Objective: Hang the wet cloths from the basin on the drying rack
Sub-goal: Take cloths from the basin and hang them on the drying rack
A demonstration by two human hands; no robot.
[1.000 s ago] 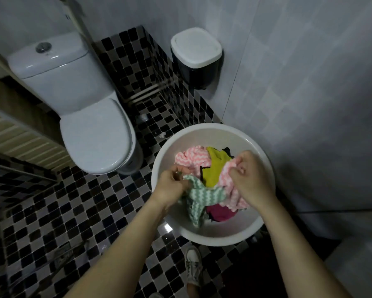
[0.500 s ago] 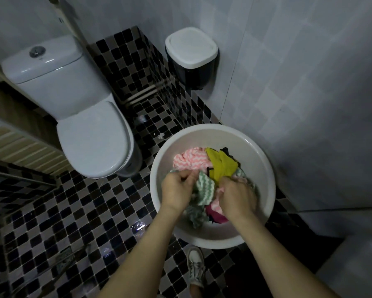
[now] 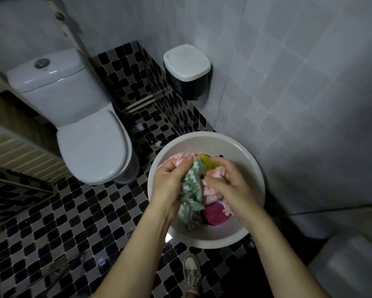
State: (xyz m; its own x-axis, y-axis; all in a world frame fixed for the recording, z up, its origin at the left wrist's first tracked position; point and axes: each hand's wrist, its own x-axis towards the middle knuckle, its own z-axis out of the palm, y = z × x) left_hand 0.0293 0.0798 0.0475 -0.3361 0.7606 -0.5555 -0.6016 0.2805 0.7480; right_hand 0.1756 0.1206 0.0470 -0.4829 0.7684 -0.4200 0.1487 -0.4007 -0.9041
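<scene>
Looking down at a white basin [image 3: 245,160] on the black and white floor [image 3: 62,222], close to the grey wall [image 3: 299,104]. Gripping a green and white cloth [image 3: 191,190] in the left hand [image 3: 170,181], fingers curled tight round its top, the rest hanging down into the basin. Squeezing a pink cloth [image 3: 216,173] in the right hand [image 3: 228,188], fingers curled round it too. Holding both hands close together, just above the pile. Can see a yellow cloth [image 3: 207,162] at the back of the basin, a dark red cloth [image 3: 215,215] low down by the right wrist, and a second pink cloth [image 3: 178,157] behind the left hand. Can see a white toilet [image 3: 90,147] with its lid down on the left, a black bin [image 3: 187,69] with a white lid up on the wall, and a pale shoe [image 3: 191,274] just below the basin.
</scene>
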